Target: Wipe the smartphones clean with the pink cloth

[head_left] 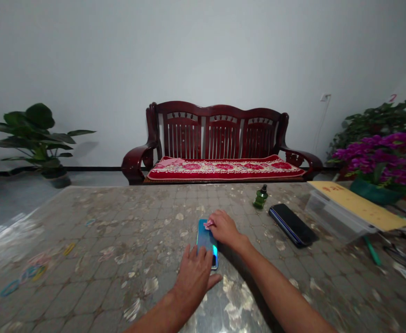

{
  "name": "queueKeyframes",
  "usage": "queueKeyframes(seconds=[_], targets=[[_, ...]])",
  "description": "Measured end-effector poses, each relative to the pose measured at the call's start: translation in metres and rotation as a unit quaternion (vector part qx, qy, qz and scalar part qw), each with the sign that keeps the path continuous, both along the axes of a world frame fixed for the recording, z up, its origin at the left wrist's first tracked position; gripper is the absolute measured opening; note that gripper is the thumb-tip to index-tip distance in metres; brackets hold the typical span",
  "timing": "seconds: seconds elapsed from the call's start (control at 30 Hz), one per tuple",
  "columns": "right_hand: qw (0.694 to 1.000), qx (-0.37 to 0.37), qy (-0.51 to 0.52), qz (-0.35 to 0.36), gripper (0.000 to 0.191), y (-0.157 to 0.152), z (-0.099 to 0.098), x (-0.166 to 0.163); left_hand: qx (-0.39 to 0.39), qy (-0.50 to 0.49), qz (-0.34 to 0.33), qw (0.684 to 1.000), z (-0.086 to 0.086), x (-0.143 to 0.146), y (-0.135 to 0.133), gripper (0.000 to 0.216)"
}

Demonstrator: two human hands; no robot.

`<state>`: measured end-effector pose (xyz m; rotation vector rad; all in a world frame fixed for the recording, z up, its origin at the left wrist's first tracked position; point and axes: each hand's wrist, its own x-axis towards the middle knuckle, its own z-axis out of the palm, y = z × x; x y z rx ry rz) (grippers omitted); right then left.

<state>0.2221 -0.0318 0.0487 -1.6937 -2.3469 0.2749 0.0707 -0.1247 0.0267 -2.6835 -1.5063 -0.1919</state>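
A shiny blue smartphone (206,240) lies flat on the patterned tabletop in front of me, its upper end pointing away. My left hand (195,270) rests over its near left side, fingers stretched out and spread, thumb off to the right. At the phone's far end, my right hand (224,227) is closed around a small piece of pink cloth (209,224), pressed against the phone's surface. Most of the cloth is hidden by the fingers. Beyond the right hand stands a small green bottle (260,198) with a black top.
On the right lie a stack of dark phones (293,225), a clear plastic box (340,217) under a yellow envelope (359,206), and a green-handled tool (372,251). Purple flowers (379,157) stand behind. Several coloured bands (26,274) are at left. A wooden bench (220,134) is beyond the table.
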Motion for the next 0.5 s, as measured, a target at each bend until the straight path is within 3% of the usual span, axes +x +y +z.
queueKeyframes(seconds=[0.23, 0.37, 0.5], targets=[[1.0, -0.012, 0.021, -0.007, 0.016, 0.021, -0.009, -0.001, -0.035, 0.04, 0.015, 0.998, 0.008, 0.01, 0.005, 0.03], [0.999, -0.021, 0.022, -0.014, 0.017, 0.018, -0.009, -0.002, -0.003, 0.051, -0.011, 0.999, -0.007, 0.011, 0.006, 0.031], [0.999, -0.031, 0.018, -0.024, 0.017, 0.019, -0.004, -0.002, 0.035, 0.054, -0.009, 0.998, -0.025, 0.01, 0.004, 0.052]])
